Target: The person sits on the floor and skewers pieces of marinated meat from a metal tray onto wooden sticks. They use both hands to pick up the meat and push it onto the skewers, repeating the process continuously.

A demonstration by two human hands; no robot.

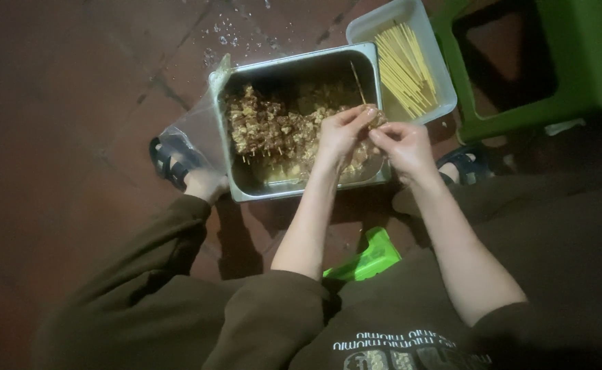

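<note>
A steel pan [242, 183] on the floor holds several skewers of marinated meat [266, 127]. My left hand [342, 133] is over the pan's right side, pinching a thin bamboo skewer [359, 83] that sticks up and away. My right hand [403, 145] is right beside it, fingertips pinched on a piece of meat at the skewer's lower end. Both hands meet above the pan's right edge.
A white tray [362, 27] of bare bamboo skewers [403, 68] lies behind the pan. A clear plastic bag [194, 130] hangs off the pan's left side. A green plastic stool [575, 62] stands at right; another green stool [373, 257] is beneath me. My sandalled feet [174, 164] flank the pan.
</note>
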